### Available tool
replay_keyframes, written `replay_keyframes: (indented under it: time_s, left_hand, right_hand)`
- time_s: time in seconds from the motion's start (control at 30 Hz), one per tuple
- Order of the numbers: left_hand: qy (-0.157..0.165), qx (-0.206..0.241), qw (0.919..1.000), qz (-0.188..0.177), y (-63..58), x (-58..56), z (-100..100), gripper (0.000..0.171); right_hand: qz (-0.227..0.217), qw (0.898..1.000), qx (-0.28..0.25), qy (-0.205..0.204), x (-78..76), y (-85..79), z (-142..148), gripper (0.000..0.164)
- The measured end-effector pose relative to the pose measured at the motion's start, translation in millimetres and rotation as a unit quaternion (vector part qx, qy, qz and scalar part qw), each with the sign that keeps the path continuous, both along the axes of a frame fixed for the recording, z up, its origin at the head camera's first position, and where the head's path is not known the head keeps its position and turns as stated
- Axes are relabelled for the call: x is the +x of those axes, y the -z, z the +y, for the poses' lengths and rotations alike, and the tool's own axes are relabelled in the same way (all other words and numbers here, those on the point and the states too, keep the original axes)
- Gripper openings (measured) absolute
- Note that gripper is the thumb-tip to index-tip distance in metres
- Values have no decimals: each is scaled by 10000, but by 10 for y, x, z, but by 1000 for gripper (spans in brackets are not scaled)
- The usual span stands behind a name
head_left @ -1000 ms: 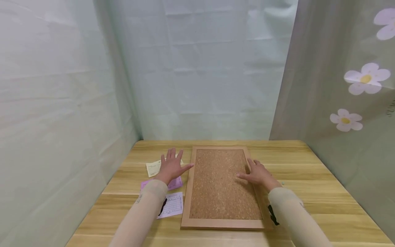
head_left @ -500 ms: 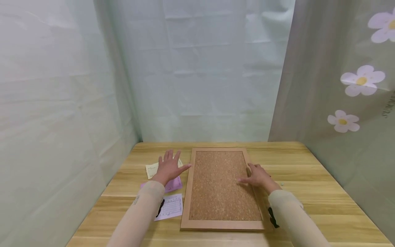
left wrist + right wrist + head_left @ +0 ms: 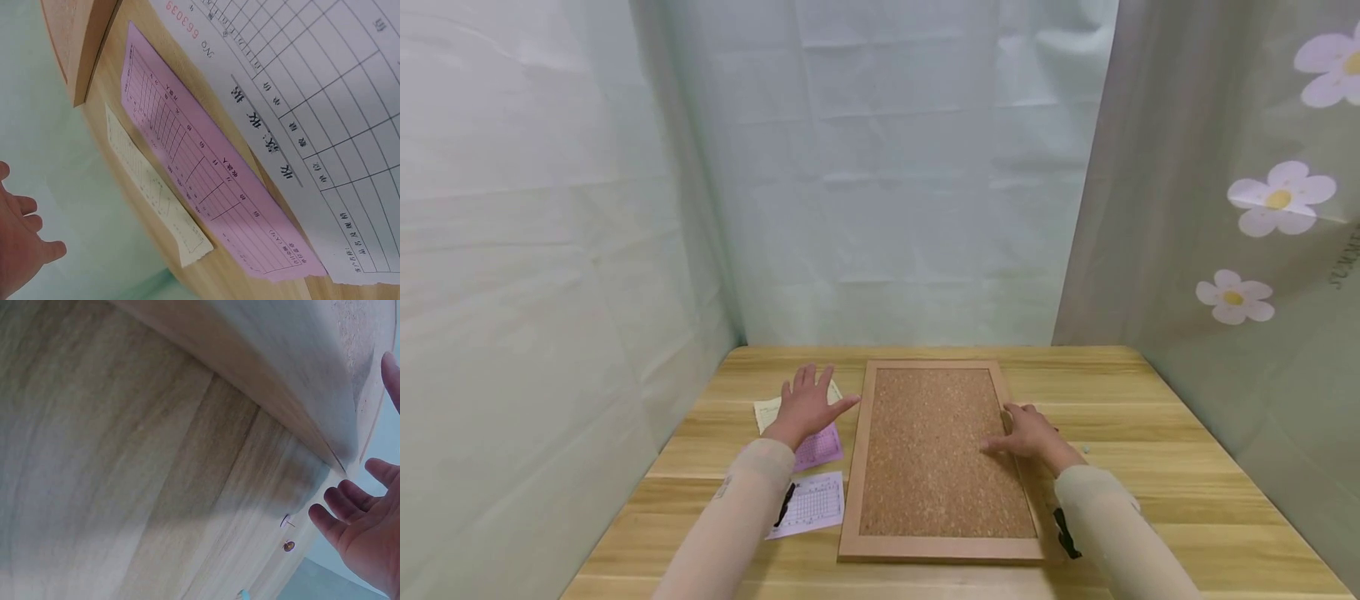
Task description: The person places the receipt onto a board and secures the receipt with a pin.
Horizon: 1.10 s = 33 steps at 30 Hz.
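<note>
Pale curtains [image 3: 895,167] wall in a wood-grain table [image 3: 1180,500], the drape at right printed with white flowers [image 3: 1281,197], as a person reaches both hands over the tabletop. At center, a cork board [image 3: 943,450] lies flat, its long sides running away from the person. To its left, a white slip [image 3: 812,504], a pink slip [image 3: 181,150] and a yellow slip [image 3: 153,194] are set out, the white one nearest. The left hand [image 3: 807,410] hovers above the slips, fingers spread and holding nothing. The right hand [image 3: 1030,435] is at the board's right rail [image 3: 1002,383], thumb over the cork, fingers loosely bent and gripping nothing; whether they touch the rail is unclear. Pins [image 3: 289,546] rest on the table beyond that hand. The board looks stiff and fairly light, its wooden rim the likeliest hold, best taken at both long sides; the cork face looks softer. The slips look thin, limp and easily creased, suited to a light pinch at an edge.
</note>
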State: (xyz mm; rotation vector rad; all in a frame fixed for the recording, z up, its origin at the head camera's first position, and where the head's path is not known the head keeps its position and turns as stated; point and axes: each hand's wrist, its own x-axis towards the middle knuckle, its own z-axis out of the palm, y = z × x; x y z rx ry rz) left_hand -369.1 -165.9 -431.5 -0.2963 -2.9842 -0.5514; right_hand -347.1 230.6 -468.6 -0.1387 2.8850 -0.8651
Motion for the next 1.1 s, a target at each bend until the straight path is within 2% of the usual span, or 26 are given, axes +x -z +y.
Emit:
replay_keyframes:
  time_s: [0.47,0.77,1.1]
  left_hand:
    - [-32,-47,10000,46,-73,-13,-60,92]
    - [-106,229,9996,112,-146,-13,-133,89]
    - [-161,432,9989,14,-139,-62,-269,92]
  right_hand:
    - [107,9995,258,-114,45,8,-7,97]
    - [33,9992,377,-96,82,-17,-5,98]
    - [-21,9990,428,-112,95,-6,7,97]
